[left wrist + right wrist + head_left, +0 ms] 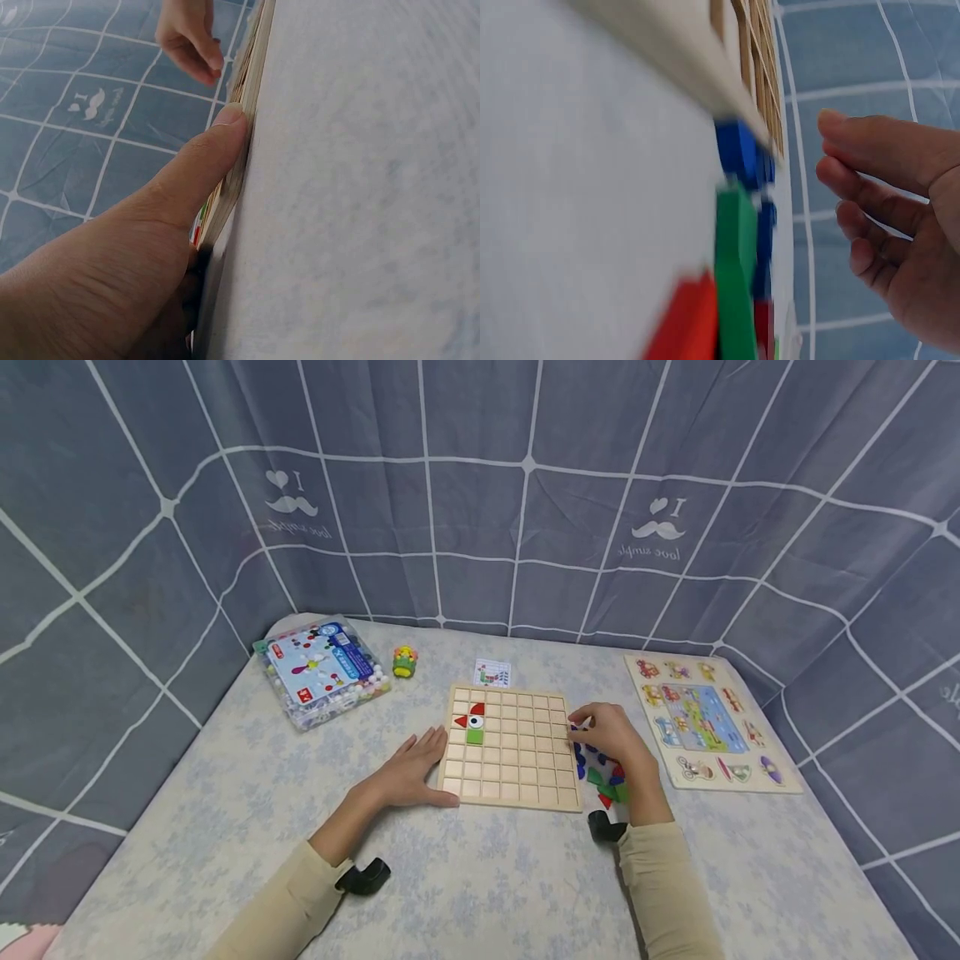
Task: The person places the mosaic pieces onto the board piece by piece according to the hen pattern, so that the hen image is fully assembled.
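Observation:
A wooden grid board [517, 760] lies in front of me. Near its upper left sit a red quarter-round piece [477, 708], a red triangle [461, 721], a white eye tile [475, 722] and a green square [475, 737]. My left hand [408, 772] rests along the board's left side, fingers straight, its thumb [214, 146] against the front edge. Beyond the right edge, my right hand [611, 732] hovers with loosely bent fingers; no piece shows between thumb and fingertips [836, 169]. Loose blue pieces [739, 154], green pieces [735, 232] and red pieces [686, 319] lie beneath it.
Behind the board lies a small picture card [492, 673]. A clear box of beads [322, 672] and a small yellow-green toy figure [405, 662] stand at the back left. On the right is a wooden picture puzzle [708, 722]. A grey curtain [480, 510] hangs behind the table.

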{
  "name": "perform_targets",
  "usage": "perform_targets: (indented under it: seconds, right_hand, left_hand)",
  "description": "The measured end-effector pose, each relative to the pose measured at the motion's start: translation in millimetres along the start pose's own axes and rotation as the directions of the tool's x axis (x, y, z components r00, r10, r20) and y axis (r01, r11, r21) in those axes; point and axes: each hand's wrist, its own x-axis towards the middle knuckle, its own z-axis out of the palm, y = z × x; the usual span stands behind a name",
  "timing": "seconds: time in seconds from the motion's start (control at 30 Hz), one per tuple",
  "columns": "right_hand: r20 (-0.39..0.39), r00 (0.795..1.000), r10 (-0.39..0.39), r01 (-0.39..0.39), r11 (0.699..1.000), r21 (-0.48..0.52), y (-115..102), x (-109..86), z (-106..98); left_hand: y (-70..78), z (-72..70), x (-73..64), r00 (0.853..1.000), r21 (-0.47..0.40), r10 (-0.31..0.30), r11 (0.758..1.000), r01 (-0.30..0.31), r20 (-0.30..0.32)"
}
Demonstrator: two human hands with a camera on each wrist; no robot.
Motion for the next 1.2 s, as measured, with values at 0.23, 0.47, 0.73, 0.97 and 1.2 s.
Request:
perform_targets:
  seconds: [0.23, 0.47, 0.73, 0.97, 1.2]
  right_hand:
    - [-0.005, 0.995, 0.101, -0.101, 0.995, -0.026, 32.1, -6.4, -14.0]
    - [0.034, 0.978, 0.207, -0.206, 0.978, -0.007, 52.0, -15.2, -28.0]
    - [0.066, 0.97, 0.235, -0.236, 0.972, 0.012, 66.4, -21.0, -36.3]
    - [0.081, 0.973, 0.216, -0.218, 0.976, 0.013, 74.8, -21.9, -35.7]
    - [0.064, 0.982, 0.18, -0.181, 0.983, 0.01, 77.4, -19.5, -30.3]
  left_hand:
    - [-0.3, 1.2, -0.3, 1.0, 0.006, -0.009, 1.0, 0.009, 0.008]
    - [-3.5, 4.0, -0.2, 1.0, 0.025, -0.004, 1.0, 0.004, 0.004]
    - [-3.4, 3.4, 1.4, 1.0, 0.014, 0.011, 1.0, -0.011, -0.001]
    - [-2.3, 2.1, 1.2, 1.0, 0.009, 0.02, 1.0, -0.019, -0.004]
    - [-2.3, 2.0, 1.3, 1.0, 0.006, 0.01, 1.0, -0.01, 0.002]
